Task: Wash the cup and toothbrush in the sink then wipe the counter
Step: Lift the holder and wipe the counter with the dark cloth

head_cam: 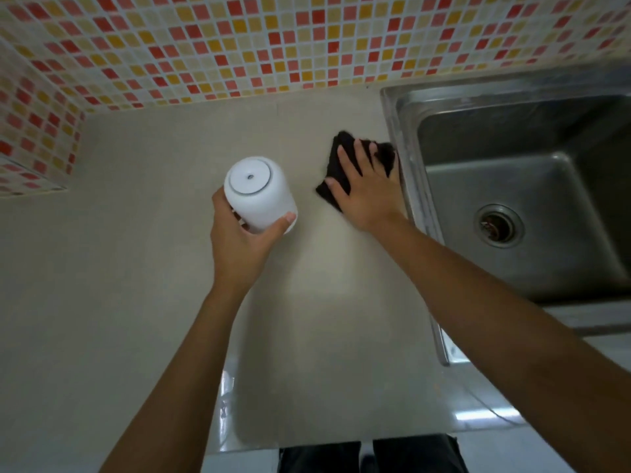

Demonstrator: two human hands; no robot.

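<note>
The left hand (239, 233) has its grip wrapped around a white cup (258, 192), thumb on the near wall and fingers curled behind, holding it upside down and lifted clear above the middle of the beige tabletop (136, 268). The cup's flat base faces up toward the camera. The right hand (367, 189) lies flat with fingers spread, its grip released and pressing down on a dark cloth (341, 158) rather than clutching it. The cloth sits on the tabletop at its right edge, touching the raised steel rim of the sink (403, 131). The sink basin holds nothing visible and its drain is uncovered; no water can be seen running. No toothbrush is in view. Orange, red and cream mosaic tiles cover the wall (239, 46) along the far edge and the left corner. Judging from this, washing seems finished and the wiping stage is under way, with most of the tabletop left to cover
</note>
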